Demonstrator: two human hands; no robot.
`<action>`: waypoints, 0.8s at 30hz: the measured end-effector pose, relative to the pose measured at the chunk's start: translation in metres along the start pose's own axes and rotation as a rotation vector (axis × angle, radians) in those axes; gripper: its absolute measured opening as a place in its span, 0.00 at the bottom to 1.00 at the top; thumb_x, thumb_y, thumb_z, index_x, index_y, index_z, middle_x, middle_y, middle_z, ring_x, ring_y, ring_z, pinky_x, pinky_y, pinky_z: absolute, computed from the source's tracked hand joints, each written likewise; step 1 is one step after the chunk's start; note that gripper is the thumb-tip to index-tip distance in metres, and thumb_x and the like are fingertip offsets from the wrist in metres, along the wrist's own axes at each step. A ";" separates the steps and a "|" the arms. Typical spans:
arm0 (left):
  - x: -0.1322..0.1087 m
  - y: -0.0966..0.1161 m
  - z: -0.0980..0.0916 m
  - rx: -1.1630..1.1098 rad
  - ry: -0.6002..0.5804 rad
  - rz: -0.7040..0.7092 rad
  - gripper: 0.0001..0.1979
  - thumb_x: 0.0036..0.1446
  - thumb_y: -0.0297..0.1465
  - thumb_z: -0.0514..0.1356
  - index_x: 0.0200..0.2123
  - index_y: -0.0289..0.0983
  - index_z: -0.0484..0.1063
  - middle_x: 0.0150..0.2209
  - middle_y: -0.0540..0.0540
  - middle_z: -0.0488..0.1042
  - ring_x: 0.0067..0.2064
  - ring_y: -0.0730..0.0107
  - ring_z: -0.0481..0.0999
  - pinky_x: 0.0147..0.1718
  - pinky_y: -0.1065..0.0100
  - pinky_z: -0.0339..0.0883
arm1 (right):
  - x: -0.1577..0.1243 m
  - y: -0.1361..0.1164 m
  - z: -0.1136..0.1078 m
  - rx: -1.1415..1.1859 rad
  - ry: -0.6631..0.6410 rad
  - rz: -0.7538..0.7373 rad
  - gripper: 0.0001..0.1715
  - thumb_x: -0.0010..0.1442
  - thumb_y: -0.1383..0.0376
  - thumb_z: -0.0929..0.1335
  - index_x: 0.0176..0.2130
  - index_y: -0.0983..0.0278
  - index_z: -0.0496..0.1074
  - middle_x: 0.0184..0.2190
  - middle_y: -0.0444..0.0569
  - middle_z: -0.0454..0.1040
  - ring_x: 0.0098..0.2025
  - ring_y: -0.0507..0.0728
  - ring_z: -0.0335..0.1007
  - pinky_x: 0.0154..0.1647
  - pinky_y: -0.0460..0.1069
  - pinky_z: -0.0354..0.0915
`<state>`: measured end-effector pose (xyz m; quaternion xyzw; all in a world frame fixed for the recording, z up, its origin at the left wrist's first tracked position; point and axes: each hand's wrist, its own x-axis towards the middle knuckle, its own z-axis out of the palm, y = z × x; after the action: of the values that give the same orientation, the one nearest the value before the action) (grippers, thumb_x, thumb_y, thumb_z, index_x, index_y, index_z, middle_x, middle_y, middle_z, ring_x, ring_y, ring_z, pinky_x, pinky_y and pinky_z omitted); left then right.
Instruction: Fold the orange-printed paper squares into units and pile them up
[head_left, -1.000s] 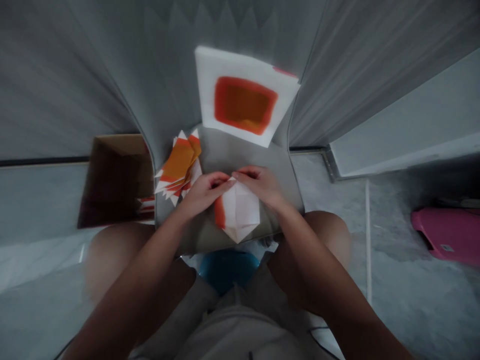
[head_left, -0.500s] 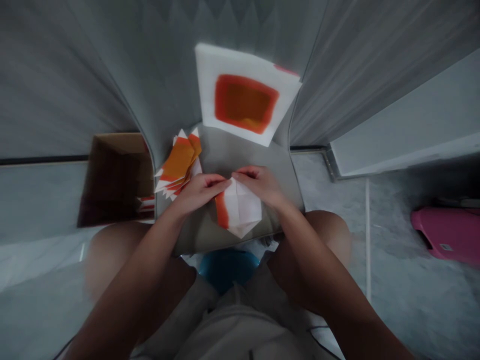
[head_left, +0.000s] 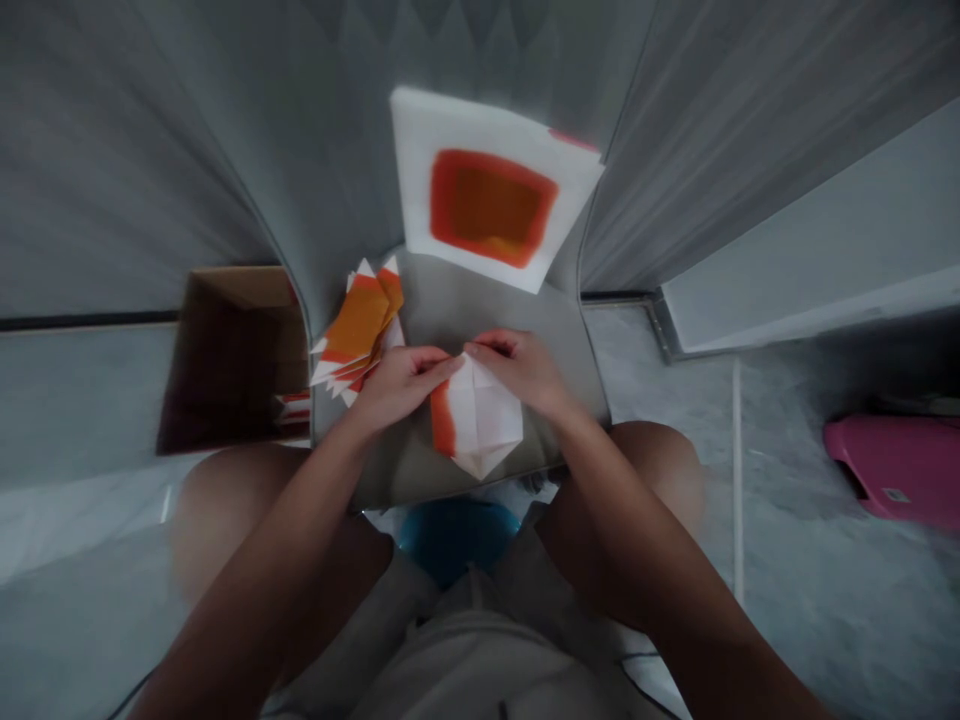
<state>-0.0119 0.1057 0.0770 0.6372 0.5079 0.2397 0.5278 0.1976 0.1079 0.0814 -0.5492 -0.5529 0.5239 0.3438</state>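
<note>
A partly folded paper (head_left: 480, 420), white with an orange-red strip on its left edge, lies on a small grey surface (head_left: 465, 310) between my knees. My left hand (head_left: 401, 385) presses its fingertips on the paper's upper left edge, fingers curled. My right hand (head_left: 521, 370) pinches the paper's top fold, fingers bent together. The fingertips of both hands nearly meet at the top of the paper. A fanned pile of folded orange-and-white pieces (head_left: 360, 325) sits just left of my left hand.
A stack of white sheets with an orange-red square (head_left: 487, 200) lies at the far end of the grey surface. A brown cardboard box (head_left: 232, 360) stands on the floor to the left. A pink object (head_left: 896, 470) lies at the right. A blue thing (head_left: 454, 535) shows under the surface.
Almost nothing moved. My left hand's fingers shifted slightly along the top fold and the paper turned a little; the right hand stayed in place.
</note>
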 end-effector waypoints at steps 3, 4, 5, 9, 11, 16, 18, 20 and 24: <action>-0.001 0.000 0.003 0.018 0.035 0.018 0.24 0.64 0.54 0.61 0.35 0.38 0.80 0.32 0.50 0.78 0.33 0.70 0.71 0.31 0.69 0.60 | 0.001 0.000 0.000 -0.008 -0.006 -0.015 0.18 0.59 0.48 0.71 0.35 0.60 0.79 0.34 0.46 0.80 0.37 0.56 0.73 0.34 0.48 0.65; -0.001 0.000 0.004 0.019 0.043 0.025 0.24 0.64 0.53 0.61 0.35 0.38 0.80 0.32 0.50 0.78 0.33 0.70 0.71 0.31 0.69 0.61 | 0.000 0.000 0.000 -0.010 -0.008 -0.017 0.19 0.60 0.48 0.71 0.35 0.60 0.79 0.34 0.46 0.80 0.37 0.56 0.72 0.33 0.48 0.65; -0.001 0.000 0.005 0.020 0.048 0.031 0.23 0.64 0.53 0.61 0.35 0.38 0.80 0.32 0.50 0.78 0.33 0.70 0.71 0.31 0.69 0.61 | 0.000 0.000 0.000 -0.011 -0.009 -0.019 0.19 0.60 0.48 0.71 0.35 0.61 0.79 0.33 0.46 0.79 0.36 0.56 0.72 0.33 0.48 0.64; -0.005 0.002 0.003 0.050 0.072 0.025 0.24 0.64 0.54 0.61 0.36 0.38 0.80 0.30 0.51 0.77 0.32 0.70 0.70 0.30 0.68 0.60 | 0.001 0.002 0.000 -0.012 -0.012 -0.017 0.20 0.60 0.47 0.71 0.36 0.61 0.79 0.33 0.46 0.78 0.35 0.56 0.71 0.32 0.48 0.63; -0.008 0.003 -0.001 0.077 0.047 0.014 0.25 0.64 0.55 0.60 0.34 0.38 0.80 0.27 0.51 0.74 0.30 0.70 0.68 0.28 0.68 0.59 | 0.002 0.003 -0.001 -0.015 0.003 -0.020 0.21 0.60 0.46 0.70 0.36 0.60 0.78 0.33 0.46 0.79 0.35 0.56 0.71 0.32 0.48 0.63; -0.010 0.003 -0.008 0.082 -0.016 0.025 0.25 0.64 0.55 0.60 0.32 0.38 0.79 0.26 0.51 0.73 0.28 0.71 0.67 0.26 0.68 0.58 | 0.006 0.002 -0.006 -0.025 -0.019 -0.017 0.22 0.61 0.46 0.71 0.36 0.61 0.79 0.33 0.46 0.78 0.35 0.55 0.71 0.32 0.48 0.63; -0.009 0.000 -0.007 0.063 0.018 0.011 0.25 0.62 0.55 0.62 0.33 0.38 0.80 0.27 0.50 0.75 0.28 0.71 0.68 0.26 0.68 0.58 | 0.007 0.001 -0.007 -0.021 -0.010 -0.021 0.21 0.61 0.46 0.71 0.35 0.61 0.79 0.32 0.46 0.78 0.35 0.55 0.70 0.32 0.48 0.63; -0.009 -0.003 -0.007 0.042 0.048 -0.013 0.25 0.61 0.55 0.64 0.34 0.38 0.81 0.28 0.50 0.77 0.28 0.71 0.69 0.26 0.69 0.59 | 0.008 0.001 -0.007 -0.003 -0.012 -0.025 0.21 0.60 0.47 0.71 0.35 0.62 0.78 0.32 0.46 0.78 0.34 0.54 0.69 0.31 0.47 0.62; -0.009 -0.010 -0.012 0.060 -0.025 -0.045 0.24 0.59 0.56 0.65 0.36 0.39 0.83 0.29 0.49 0.78 0.29 0.70 0.72 0.27 0.70 0.62 | 0.008 0.002 -0.007 0.008 -0.038 -0.030 0.22 0.60 0.47 0.72 0.36 0.63 0.79 0.32 0.45 0.77 0.32 0.53 0.67 0.31 0.47 0.61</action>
<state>-0.0291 0.1017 0.0741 0.6440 0.5225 0.2044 0.5201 0.2040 0.1167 0.0793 -0.5295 -0.5654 0.5313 0.3431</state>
